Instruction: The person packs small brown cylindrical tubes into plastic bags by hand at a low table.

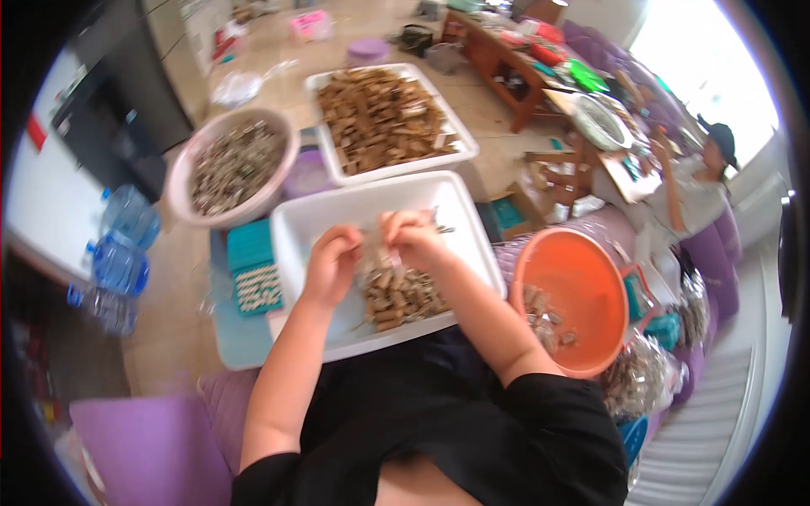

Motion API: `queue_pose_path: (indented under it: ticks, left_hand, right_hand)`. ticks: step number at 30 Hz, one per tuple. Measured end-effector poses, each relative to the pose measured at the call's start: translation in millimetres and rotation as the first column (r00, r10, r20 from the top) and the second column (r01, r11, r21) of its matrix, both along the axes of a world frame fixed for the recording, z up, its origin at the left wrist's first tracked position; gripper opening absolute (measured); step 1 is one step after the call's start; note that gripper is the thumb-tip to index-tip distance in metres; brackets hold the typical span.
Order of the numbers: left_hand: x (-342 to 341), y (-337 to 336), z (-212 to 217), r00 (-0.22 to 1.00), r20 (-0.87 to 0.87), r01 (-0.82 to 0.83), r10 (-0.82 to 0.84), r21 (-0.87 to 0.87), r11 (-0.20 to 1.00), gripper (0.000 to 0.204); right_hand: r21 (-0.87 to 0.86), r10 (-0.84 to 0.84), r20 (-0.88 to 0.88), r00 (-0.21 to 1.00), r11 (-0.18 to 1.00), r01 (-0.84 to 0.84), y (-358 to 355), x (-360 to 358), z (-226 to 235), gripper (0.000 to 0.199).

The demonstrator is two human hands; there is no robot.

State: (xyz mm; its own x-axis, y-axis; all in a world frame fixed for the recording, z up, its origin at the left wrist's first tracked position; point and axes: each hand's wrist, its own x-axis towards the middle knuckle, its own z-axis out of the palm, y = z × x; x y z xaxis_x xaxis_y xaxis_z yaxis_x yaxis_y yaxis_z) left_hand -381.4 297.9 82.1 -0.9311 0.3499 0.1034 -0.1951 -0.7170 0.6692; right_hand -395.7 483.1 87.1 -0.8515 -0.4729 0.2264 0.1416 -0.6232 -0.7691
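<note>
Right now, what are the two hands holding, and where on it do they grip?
Both the left hand and right hand pinch the top of a small clear bag over the white tray; its contents are too blurred to tell.

place: home living room — purple sofa (pixel 717 253) | cluttered wooden table (pixel 506 59)

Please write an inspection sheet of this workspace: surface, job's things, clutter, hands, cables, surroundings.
Surface: beige floor.
Job's things: clear plastic bag over white rectangular tray holding small brown wooden pieces.
Clutter: second white tray of brown pieces, pink round basin, orange round basin, blue water bottles.
Hands: left hand and right hand, each grip on the bag.
Cables: nothing seen.
Surroundings: another person seated, purple sofa.
</note>
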Motion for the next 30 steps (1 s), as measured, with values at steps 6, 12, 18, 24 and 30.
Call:
queue_pose_path:
  ticks: [6, 12, 18, 24, 30]
  left_hand:
    - [7.0, -3.1, 10.3, 0.993, 0.075, 0.083, -0.086, 0.031, 0.996, 0.016]
    - [9.9, -1.1, 26.3, 0.986, -0.128, 0.097, -0.109, -0.096, 0.991, 0.032]
    - [12.6, -3.6, 23.9, 0.958, -0.150, 0.197, -0.243, -0.270, 0.943, 0.035]
    - [36.1, 12.1, 44.4, 0.860, -0.119, 0.399, -0.496, -0.448, 0.800, 0.039]
    - [59.7, 0.5, 77.4, 0.792, -0.303, 0.385, -0.530, -0.425, 0.819, 0.037]
  right_hand:
    - [0.059, 0.112, -0.026, 0.993, 0.992, -0.111, -8.5, 13.7, 22.7, 0.016]
    - [-0.044, 0.128, 0.194, 0.973, 0.992, -0.122, -3.0, 20.7, 37.4, 0.017]
    - [0.492, 0.160, -0.128, 0.979, 0.867, -0.077, 2.4, 35.4, 33.1, 0.032]
    - [0.763, 0.319, -0.503, 0.803, 0.599, 0.240, 48.0, 60.1, 89.2, 0.032]
    - [-0.279, -0.491, -0.544, 0.680, 0.871, 0.405, 143.1, 101.0, 119.5, 0.018]
